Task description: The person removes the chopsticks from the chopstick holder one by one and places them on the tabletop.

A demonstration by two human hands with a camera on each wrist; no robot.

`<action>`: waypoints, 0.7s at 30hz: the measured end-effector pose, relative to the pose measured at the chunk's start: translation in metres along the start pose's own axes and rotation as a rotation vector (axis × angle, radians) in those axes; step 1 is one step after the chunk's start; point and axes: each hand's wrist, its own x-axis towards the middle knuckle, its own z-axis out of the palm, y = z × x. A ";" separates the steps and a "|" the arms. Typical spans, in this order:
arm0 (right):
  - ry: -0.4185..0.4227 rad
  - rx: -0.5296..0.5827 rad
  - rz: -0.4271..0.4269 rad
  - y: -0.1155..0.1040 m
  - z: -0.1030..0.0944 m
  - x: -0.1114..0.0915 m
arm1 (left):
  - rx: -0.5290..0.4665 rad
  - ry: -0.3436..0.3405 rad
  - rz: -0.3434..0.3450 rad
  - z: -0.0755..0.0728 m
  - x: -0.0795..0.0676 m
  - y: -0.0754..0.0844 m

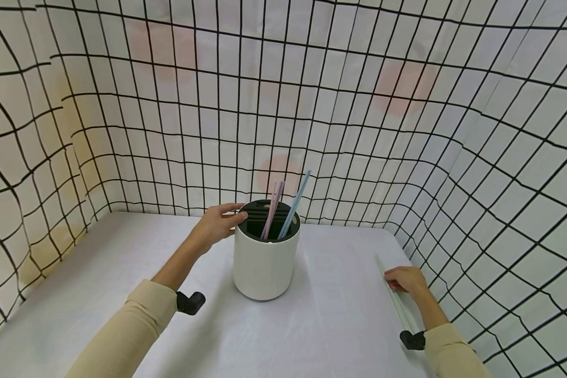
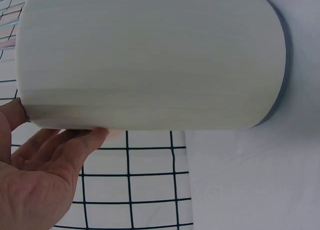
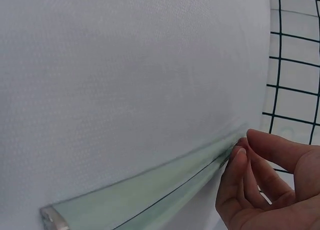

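At the upper left rim of the white utensil holder [image 1: 264, 268], the left hand [image 1: 218, 223] holds on: its thumb rests at the top edge, and its fingers lie bent along the holder's side. The holder stands upright on a white-covered table [image 1: 340, 315], its base flat on the surface.

Well to the right of the holder, the right hand [image 1: 408, 280] pinches two pale green chopsticks [image 3: 130, 197] between thumb and fingers. They lie side by side, slanting from the holder's side toward the person, with a silvery cap at the near end; whether they are lifted off the cloth cannot be told.

Set into the holder's top is a black slatted lid [image 1: 260, 210] with an opening toward the person. Pink chopsticks [image 1: 272, 210] and a purple chopstick [image 1: 281, 190] rise from it close together, while light blue chopsticks [image 1: 295, 203] lean farther right; their exact count is hard to make out.

Behind the holder and to both sides of it runs a black wire grid [image 2: 128, 174]. Nearer the person than the holder, a black wrist camera [image 1: 190, 303] sits beside the left beige sleeve [image 1: 123, 331].
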 end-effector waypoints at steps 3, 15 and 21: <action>0.012 0.002 -0.021 0.000 -0.001 0.000 | -0.003 0.002 0.000 0.001 0.000 0.000; -0.020 0.043 -0.130 -0.044 -0.001 -0.010 | 0.005 0.004 0.003 0.000 -0.001 0.001; -0.077 0.077 -0.214 -0.097 0.006 -0.027 | 0.009 0.007 0.002 0.000 -0.001 0.000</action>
